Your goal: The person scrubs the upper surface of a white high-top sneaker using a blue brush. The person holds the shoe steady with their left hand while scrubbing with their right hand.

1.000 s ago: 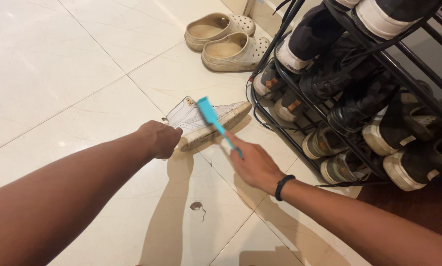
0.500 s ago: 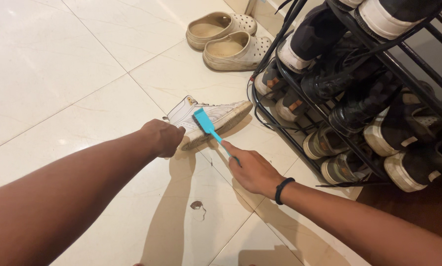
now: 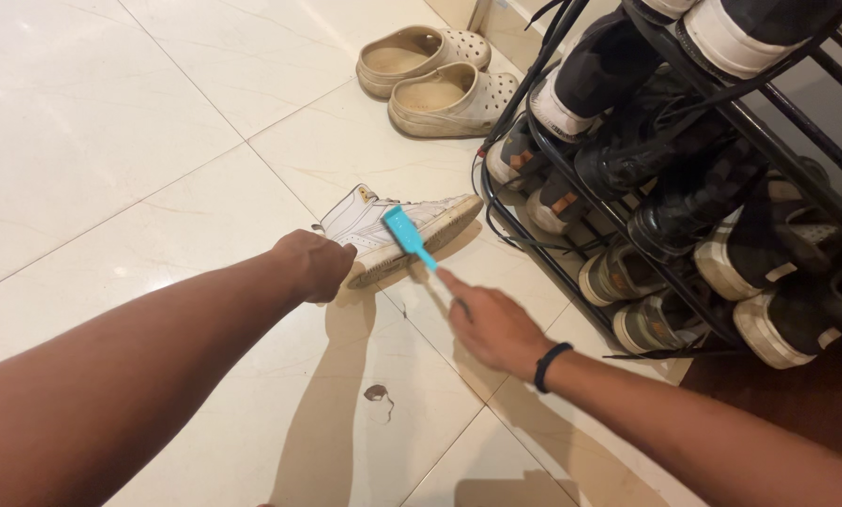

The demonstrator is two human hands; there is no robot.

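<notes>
A white high-top sneaker [image 3: 376, 225] lies on its side on the pale floor tiles, its sole turned toward me. My left hand [image 3: 314, 265] is closed on the heel end of the sneaker and holds it down. A turquoise brush [image 3: 405, 232] rests with its head against the sneaker's side near the sole. My right hand [image 3: 489, 322] grips the brush by its handle; a black band circles that wrist.
A black metal shoe rack [image 3: 712, 103] full of dark and white shoes fills the right side. A pair of beige clogs [image 3: 435, 77] sits on the floor beyond the sneaker. A small dark smudge [image 3: 376, 392] marks a tile near me.
The brush head has swept along the sneaker: from up near the toe down toward the sole, then back a little to the right. My left hand has stayed on the heel.
</notes>
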